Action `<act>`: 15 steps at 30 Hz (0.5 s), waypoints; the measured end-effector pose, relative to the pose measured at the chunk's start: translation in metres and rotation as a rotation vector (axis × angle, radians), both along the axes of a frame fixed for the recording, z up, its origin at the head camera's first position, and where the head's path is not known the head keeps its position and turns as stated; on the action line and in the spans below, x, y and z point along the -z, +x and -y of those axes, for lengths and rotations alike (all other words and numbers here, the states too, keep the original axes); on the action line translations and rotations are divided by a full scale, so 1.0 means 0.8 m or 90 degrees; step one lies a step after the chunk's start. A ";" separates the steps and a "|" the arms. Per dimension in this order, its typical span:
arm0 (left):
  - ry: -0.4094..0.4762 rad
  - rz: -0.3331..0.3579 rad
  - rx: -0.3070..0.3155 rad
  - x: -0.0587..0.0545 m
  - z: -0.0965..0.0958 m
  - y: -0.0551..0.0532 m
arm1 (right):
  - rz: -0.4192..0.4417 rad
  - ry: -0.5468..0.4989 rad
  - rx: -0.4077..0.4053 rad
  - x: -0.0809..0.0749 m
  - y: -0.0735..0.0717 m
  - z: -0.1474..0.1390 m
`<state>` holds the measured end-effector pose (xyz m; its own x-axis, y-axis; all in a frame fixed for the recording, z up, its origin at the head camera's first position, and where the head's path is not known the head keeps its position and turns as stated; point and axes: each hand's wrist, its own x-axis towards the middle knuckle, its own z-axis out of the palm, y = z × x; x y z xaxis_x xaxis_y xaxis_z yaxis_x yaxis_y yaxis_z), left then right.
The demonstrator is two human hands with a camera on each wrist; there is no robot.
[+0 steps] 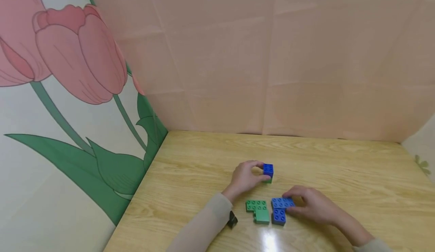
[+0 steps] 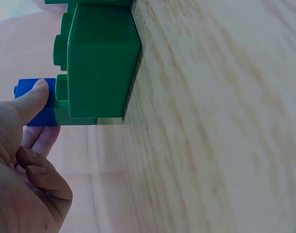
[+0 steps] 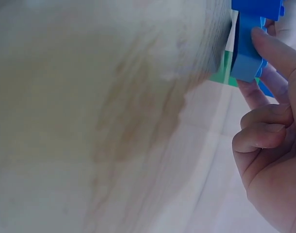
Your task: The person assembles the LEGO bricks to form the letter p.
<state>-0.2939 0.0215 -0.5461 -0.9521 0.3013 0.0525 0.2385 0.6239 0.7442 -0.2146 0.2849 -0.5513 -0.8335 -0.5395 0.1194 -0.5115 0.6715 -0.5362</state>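
My left hand (image 1: 245, 177) pinches a small dark blue toy brick (image 1: 268, 168) between thumb and fingers. Under that brick sits a green brick (image 1: 268, 181), and the two form a stack at the table's middle. My right hand (image 1: 315, 205) pinches the right end of a longer, lighter blue brick (image 3: 248, 46), thumb on one side and fingers on the other. A dark blue brick (image 1: 278, 217) adjoins its near side. Left of these lie a studded green brick (image 1: 254, 205) and a lighter green brick (image 1: 262, 217), set together in a stepped shape.
The bricks are on a wood-grain table (image 1: 190, 161). A plain pinkish cloth (image 1: 217, 63) hangs behind its back edge, and a tulip-printed panel (image 1: 81, 55) borders the left. Beside the left sleeve (image 1: 207, 221) shows a small black object (image 1: 232, 220).
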 end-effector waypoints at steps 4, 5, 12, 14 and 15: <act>0.002 0.001 -0.002 0.001 0.000 0.000 | -0.015 -0.007 0.001 0.000 0.000 0.001; 0.000 0.003 -0.002 0.001 0.000 0.000 | -0.017 -0.008 0.002 -0.001 0.000 0.001; 0.002 0.009 -0.004 0.002 0.000 -0.001 | -0.043 -0.015 0.026 -0.001 0.002 0.002; 0.002 0.008 -0.004 0.002 0.000 -0.001 | -0.055 -0.014 0.034 -0.001 0.002 0.002; 0.001 0.008 -0.004 0.001 0.000 -0.001 | -0.062 -0.016 0.037 -0.001 0.002 0.003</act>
